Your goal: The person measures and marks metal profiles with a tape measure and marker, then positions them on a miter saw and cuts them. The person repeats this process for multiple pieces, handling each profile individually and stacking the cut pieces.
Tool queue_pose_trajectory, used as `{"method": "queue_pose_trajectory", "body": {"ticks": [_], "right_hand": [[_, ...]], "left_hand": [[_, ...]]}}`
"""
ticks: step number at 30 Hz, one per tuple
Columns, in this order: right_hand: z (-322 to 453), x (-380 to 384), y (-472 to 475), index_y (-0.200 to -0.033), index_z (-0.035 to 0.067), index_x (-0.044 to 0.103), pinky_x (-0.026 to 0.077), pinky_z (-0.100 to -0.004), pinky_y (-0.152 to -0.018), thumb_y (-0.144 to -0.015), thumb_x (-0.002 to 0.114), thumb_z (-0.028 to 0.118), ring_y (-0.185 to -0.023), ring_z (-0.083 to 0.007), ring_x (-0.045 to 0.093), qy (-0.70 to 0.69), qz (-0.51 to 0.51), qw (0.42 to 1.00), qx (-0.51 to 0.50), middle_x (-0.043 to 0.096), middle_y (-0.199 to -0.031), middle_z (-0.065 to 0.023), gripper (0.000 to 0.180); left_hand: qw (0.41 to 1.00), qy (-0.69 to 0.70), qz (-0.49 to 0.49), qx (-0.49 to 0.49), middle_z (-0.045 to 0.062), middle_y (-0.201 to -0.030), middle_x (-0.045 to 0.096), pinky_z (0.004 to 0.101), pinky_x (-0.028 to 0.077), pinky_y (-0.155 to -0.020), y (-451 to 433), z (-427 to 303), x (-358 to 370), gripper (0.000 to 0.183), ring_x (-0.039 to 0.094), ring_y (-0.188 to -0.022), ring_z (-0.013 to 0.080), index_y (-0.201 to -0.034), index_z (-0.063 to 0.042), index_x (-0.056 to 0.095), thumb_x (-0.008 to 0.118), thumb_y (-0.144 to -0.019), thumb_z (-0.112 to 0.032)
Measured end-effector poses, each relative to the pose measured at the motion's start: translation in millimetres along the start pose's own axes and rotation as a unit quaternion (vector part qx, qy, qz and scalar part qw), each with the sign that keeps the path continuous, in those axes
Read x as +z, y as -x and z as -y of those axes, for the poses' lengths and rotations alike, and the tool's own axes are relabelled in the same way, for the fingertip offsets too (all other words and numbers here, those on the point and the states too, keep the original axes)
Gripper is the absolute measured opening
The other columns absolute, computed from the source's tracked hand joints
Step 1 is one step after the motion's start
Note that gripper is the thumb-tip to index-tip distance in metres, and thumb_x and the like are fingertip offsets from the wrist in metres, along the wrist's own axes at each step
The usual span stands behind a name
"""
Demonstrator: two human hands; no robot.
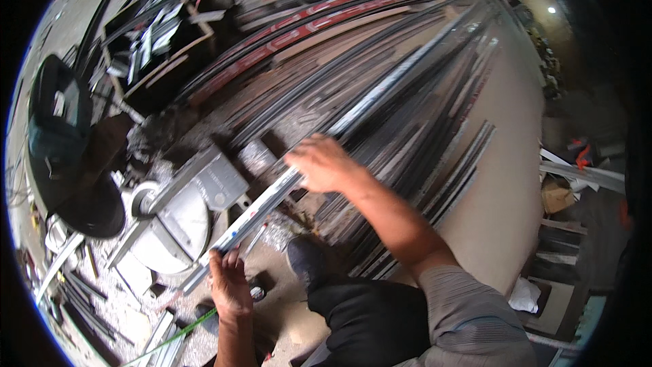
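A long metal profile [262, 209] with a whitish printed film on top runs diagonally in front of me. My right hand [326, 163] grips it from above near the middle of the view. Closer to my body, my left hand [230, 283] has its thumb and fingers on the near end. Just left of the profile lies the round metal table [175, 234] of a miter saw, with an upright fence along it. The saw's dark teal head [58, 117] stands raised at the far left. Past my right hand, the profile continues towards the upper right, blurred.
Long bars [316, 81] cover the floor ahead, some in red printed wrapping [285, 38]. A wooden crate [168, 69] holds metal offcuts. Shavings [277, 229] and short profile pieces [163, 336] litter the floor. A green cord [191, 325] crosses near my left wrist. My shoe [304, 260] stands close by.
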State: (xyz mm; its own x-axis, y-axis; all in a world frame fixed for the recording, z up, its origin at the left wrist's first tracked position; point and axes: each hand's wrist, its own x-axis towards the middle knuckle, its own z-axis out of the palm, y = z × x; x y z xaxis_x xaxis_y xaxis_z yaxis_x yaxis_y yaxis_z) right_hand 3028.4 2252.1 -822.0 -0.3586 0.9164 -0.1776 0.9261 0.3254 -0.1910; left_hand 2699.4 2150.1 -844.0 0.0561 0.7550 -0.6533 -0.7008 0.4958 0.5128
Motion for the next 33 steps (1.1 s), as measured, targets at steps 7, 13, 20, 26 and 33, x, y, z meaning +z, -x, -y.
{"method": "queue_pose_trajectory", "body": {"ticks": [7,13,20,26,33], "right_hand": [[9.9,12.1,2.8,-0.120,0.010,0.066,0.041,-0.0530,-0.114,-0.076,0.087,0.017,-0.123,-0.0355,0.063,-0.003,-0.017,0.997,0.076,0.071,-0.118,-0.0147,0.049],[24.3,2.4,-4.5,-0.098,0.006,0.064,0.043,-0.0458,-0.094,-0.067,0.090,0.020,-0.101,-0.0331,0.062,-0.093,-0.043,0.995,-0.008,0.067,-0.100,-0.0100,0.043],[19.5,-5.7,-2.8,-0.102,0.002,0.069,0.041,-0.0461,-0.099,-0.094,0.060,0.068,-0.100,-0.0328,0.062,-0.127,0.018,0.992,0.011,0.067,-0.097,-0.0126,0.067],[30.8,-5.9,-10.0,-0.102,0.001,0.069,0.044,-0.0432,-0.090,-0.096,0.057,0.068,-0.093,-0.0337,0.064,-0.123,-0.016,0.992,-0.021,0.068,-0.094,-0.0150,0.069],[80.5,0.7,-23.8,-0.100,0.001,0.067,0.045,-0.0440,-0.084,-0.097,0.059,0.063,-0.090,-0.0358,0.062,-0.135,-0.035,0.989,-0.059,0.065,-0.091,-0.0148,0.062]], "left_hand": [[1.000,0.018,-0.010,-0.020,-0.001,-0.095,0.071,0.0305,0.056,-0.085,-7.3,-0.7,-2.7,0.012,0.069,-0.092,0.0143,-0.107,-0.013,0.069,0.068,-0.104,-0.024],[0.998,0.060,0.014,-0.017,0.000,-0.100,0.070,0.0318,0.058,-0.087,-4.7,0.3,-21.0,0.026,0.068,-0.091,0.0127,-0.127,-0.011,0.066,0.069,-0.103,-0.021],[0.998,0.039,0.018,-0.035,0.002,-0.099,0.071,0.0343,0.054,-0.093,-6.6,-0.3,-12.4,0.016,0.068,-0.097,0.0157,-0.108,-0.011,0.069,0.072,-0.101,-0.025],[0.999,0.033,0.027,-0.016,0.002,-0.097,0.069,0.0326,0.053,-0.094,-8.7,-6.1,-5.6,0.017,0.066,-0.096,0.0146,-0.104,-0.010,0.069,0.070,-0.102,-0.027],[0.999,0.036,0.034,-0.006,0.001,-0.096,0.071,0.0297,0.056,-0.089,-10.2,-4.2,-9.3,0.022,0.066,-0.090,0.0106,-0.104,-0.008,0.071,0.071,-0.102,-0.030]]}}
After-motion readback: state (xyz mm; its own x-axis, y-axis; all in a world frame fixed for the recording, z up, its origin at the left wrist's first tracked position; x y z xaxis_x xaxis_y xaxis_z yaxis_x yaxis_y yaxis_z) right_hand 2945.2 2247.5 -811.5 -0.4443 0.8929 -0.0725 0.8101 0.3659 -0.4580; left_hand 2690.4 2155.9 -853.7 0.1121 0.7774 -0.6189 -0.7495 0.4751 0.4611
